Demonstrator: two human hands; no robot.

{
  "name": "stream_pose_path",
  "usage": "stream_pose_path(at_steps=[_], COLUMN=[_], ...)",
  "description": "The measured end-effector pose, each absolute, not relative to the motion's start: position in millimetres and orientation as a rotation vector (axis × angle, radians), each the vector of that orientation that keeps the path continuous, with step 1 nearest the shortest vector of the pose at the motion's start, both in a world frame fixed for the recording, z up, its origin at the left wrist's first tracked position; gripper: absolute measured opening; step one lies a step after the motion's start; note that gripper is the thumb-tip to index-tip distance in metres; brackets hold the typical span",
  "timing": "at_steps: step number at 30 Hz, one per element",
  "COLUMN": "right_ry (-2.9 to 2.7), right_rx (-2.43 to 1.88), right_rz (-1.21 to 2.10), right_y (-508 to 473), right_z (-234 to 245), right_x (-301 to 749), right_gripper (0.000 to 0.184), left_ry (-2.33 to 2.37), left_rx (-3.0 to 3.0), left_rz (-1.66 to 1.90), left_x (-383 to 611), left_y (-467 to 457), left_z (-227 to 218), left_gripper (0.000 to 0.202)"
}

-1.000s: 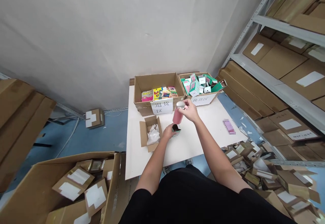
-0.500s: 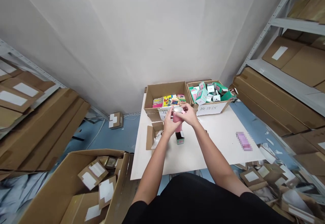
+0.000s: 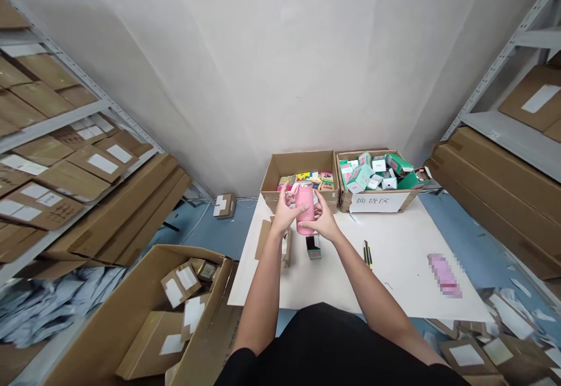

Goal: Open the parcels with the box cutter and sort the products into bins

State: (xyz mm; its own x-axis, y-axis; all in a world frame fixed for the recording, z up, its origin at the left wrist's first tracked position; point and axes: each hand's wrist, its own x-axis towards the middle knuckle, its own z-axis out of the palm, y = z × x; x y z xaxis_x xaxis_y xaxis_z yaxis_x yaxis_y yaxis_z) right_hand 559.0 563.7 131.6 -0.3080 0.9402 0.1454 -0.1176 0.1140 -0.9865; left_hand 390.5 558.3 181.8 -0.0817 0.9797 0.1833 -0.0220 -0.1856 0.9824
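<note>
A pink bottle point(image 3: 305, 204) with a loop at its top is held upright above the white table point(image 3: 333, 292). My left hand point(image 3: 286, 211) is closed around its left side, near the loop. On its right side and lower part, the fingers of my right hand point(image 3: 323, 220) grip it too. Just below the bottle stands a small open green box point(image 3: 314, 248) with a dark inside. An opened cardboard box point(image 3: 264, 240) sits to the left, partly hidden behind my left forearm.
At the table's back stand a carton of colourful packets point(image 3: 272, 183) and a carton of green-and-white boxes point(image 3: 346, 204) with a handwritten label. A yellow-black cutter point(image 3: 367, 255) and a blurred pink item point(image 3: 445, 275) lie right. A large parcel carton point(image 3: 175, 250) stands left; shelves flank both sides.
The bottle has turned from top-on to upright, its side now facing me. My hands have shifted to its sides and lower part. The camera view has moved, revealing the cutter.
</note>
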Motion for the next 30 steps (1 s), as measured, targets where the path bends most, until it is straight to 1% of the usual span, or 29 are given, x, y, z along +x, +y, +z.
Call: stream_pose_path(at_steps=[3, 6, 9, 11, 13, 17, 21, 23, 27, 30], right_ry=[-1.47, -1.453, -1.428, -1.439, -1.462, -1.516, -1.517, -1.524, -1.573, -1.564], right_rx=[-0.72, -0.601, -0.761, -0.84, -0.808, -0.691, -0.789, -0.764, -0.651, -0.736], right_rz=[1.469, 1.583, 1.503, 1.422, 1.428, 1.529, 1.413, 1.408, 1.528, 1.483], right_y=[565, 566, 565, 563, 563, 563, 561, 560, 564, 567], right_z=[137, 141, 145, 147, 147, 146, 147, 149, 155, 156], right_x=[564, 569, 570, 570, 572, 579, 584, 587, 593, 591], right_gripper=[0.136, 0.131, 0.137, 0.142, 0.143, 0.138, 0.151, 0.152, 0.141, 0.148], left_ry=[1.158, 1.073, 1.027, 1.057, 1.077, 1.035, 1.048, 1.032, 0.961, 0.987], left_rx=[1.264, 1.25, 1.283, 1.309, 1.292, 1.225, 1.255, 1.27, 1.272, 1.296], left_rz=[1.42, 1.403, 1.375, 1.393, 1.423, 1.428, 1.421, 1.421, 1.425, 1.451], left_x=[395, 400, 405, 406, 407, 406, 405, 406, 408, 409], left_y=[561, 561, 562, 563, 565, 567, 570, 571, 571, 569], left_z=[182, 182, 187, 190, 194, 196, 196, 196, 200, 205], left_gripper=[0.134, 0.126, 0.117, 0.12, 0.123, 0.121, 0.135, 0.139, 0.132, 0.128])
